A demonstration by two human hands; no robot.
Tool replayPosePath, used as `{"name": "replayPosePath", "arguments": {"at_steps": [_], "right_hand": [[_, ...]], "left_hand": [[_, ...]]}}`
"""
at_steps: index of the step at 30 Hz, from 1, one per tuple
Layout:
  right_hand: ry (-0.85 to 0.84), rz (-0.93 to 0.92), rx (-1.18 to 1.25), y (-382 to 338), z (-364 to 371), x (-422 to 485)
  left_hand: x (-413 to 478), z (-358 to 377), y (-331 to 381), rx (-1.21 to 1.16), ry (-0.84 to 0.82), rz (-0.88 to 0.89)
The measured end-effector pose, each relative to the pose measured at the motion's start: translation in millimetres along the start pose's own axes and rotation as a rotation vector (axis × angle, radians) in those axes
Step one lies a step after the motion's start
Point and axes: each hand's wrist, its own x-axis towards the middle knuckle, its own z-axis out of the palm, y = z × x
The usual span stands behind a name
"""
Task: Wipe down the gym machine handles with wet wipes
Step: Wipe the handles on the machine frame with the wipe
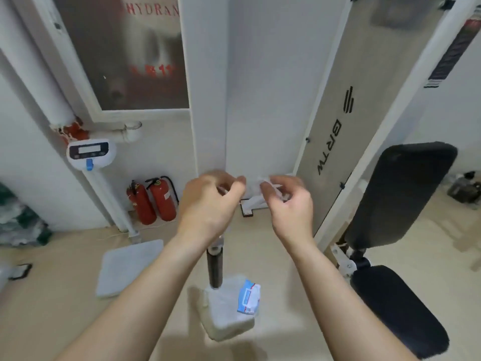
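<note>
My left hand and my right hand are raised side by side in front of me. Both pinch a white wet wipe that stretches and hangs between their fingertips. Below my hands a dark, cylindrical machine handle with a metal top hangs upright. Its lower end rests on a white padded block. A blue and white pack of wet wipes lies on top of that block.
A black padded bench stands at the right beside a tall beige machine panel. Two red fire extinguishers stand by the wall. A weighing scale with its platform is at the left.
</note>
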Motion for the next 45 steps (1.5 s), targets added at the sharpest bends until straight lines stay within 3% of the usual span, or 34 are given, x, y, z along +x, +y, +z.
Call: {"name": "replayPosePath", "arguments": {"at_steps": [4,9,15,21,27,34,40,45], "right_hand": [[-0.269,-0.021,0.011,-3.2,17.7,71.0],[-0.399,-0.119,0.067,-8.1,93.1,144.1],[-0.453,-0.318,-0.162,5.4,120.8,154.8],[-0.671,-0.742,-0.013,26.5,91.8,143.6],[-0.621,-0.549,0.005,20.8,115.3,198.1],[-0.843,-0.739,0.16,43.1,80.1,153.0],[-0.637,-0.485,0.112,41.1,117.1,208.8],[-0.711,-0.321,0.267,52.6,93.3,151.6]], "left_hand": [[-6.6,12.5,2.6,-0.117,0.434,-0.103],[12.5,42.3,3.4,-0.138,0.704,0.015],[23.9,60.5,3.8,-0.096,0.86,-0.03],[24.9,69.5,12.7,0.059,0.947,-0.041],[27.3,78.9,13.4,0.151,0.995,-0.055],[29.1,87.3,17.6,0.175,1.039,-0.091],[30.2,88.0,13.4,0.193,1.036,-0.067],[30.8,83.3,9.2,0.218,1.034,-0.038]]}}
